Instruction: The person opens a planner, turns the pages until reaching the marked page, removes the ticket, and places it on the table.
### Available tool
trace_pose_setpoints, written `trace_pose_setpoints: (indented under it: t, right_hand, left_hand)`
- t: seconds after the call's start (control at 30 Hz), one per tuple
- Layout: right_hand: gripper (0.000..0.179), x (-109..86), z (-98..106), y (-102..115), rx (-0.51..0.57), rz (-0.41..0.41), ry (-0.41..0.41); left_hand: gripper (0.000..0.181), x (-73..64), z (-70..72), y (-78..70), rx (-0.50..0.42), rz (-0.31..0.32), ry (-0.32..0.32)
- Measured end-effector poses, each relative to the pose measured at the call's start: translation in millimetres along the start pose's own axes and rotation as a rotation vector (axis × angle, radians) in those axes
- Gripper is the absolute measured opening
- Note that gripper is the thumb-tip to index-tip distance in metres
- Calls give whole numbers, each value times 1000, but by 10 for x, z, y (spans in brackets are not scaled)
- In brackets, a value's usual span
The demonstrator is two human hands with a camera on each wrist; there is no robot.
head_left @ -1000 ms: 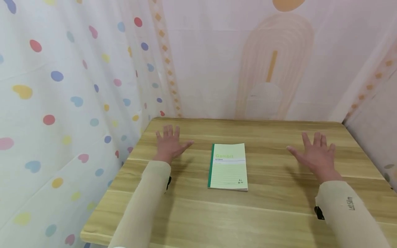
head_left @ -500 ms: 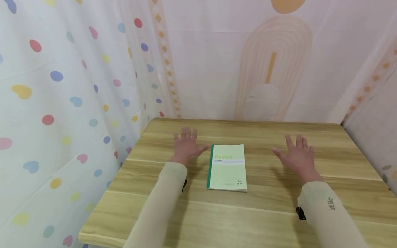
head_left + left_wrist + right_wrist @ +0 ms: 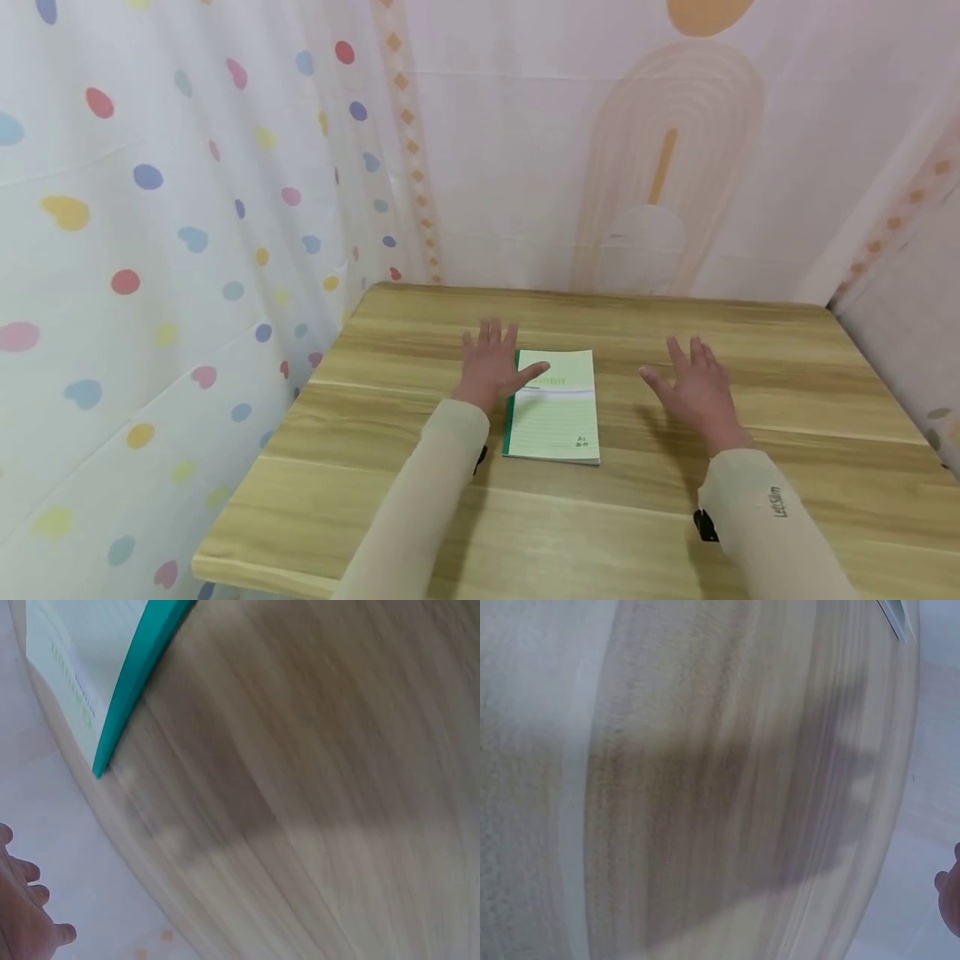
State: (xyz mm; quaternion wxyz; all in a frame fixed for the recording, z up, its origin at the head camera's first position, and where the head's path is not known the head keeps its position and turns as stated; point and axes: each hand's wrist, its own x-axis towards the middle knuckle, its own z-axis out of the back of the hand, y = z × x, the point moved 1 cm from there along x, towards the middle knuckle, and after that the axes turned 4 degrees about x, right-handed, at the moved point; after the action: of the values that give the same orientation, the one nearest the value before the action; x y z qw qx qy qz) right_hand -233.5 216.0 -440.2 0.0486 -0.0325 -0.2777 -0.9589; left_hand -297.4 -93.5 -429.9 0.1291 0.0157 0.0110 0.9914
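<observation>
A pale green notebook (image 3: 555, 425) with a dark green spine and "Gambit" on its cover lies flat on the wooden table. My left hand (image 3: 489, 367) hovers at its left edge, fingers spread, the thumb overlapping the cover's upper part in the head view. To the right of the notebook, a short gap away, my right hand (image 3: 697, 392) is held over the table with fingers extended and thumb out. Neither hand holds anything. In the left wrist view the notebook's green spine (image 3: 135, 682) shows at the upper left, with fingertips (image 3: 34, 892) at the lower left edge.
The wood-grain table (image 3: 360, 467) has a rounded front left corner. A dotted curtain (image 3: 187, 333) hangs along its left side, and a pale patterned cloth (image 3: 510, 183) hangs behind the back edge. Both forearms wear long cream sleeves (image 3: 427, 492).
Both hands have moved inward: the left one rightward until its thumb overlaps the notebook, the right one leftward toward it. The notebook stays in place.
</observation>
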Motion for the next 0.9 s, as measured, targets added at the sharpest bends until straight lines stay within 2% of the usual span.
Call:
trace_pose_setpoints:
  t: [0.2,0.4,0.7,0.9]
  right_hand:
    - [87,-9,-27,70,22,6,8]
    - [86,-16,-102,119,48,-5,25]
    - [82,-38,-325,212,65,20,52]
    - [81,-68,-414,237,83,18,62]
  left_hand:
    - [101,-32,-75,-80,14,-20,-1]
    - [100,-66,-113,-101,-29,-52,41]
    - [97,-78,-269,31,-71,-55,50]
    - [95,-95,-352,138,-85,-74,88]
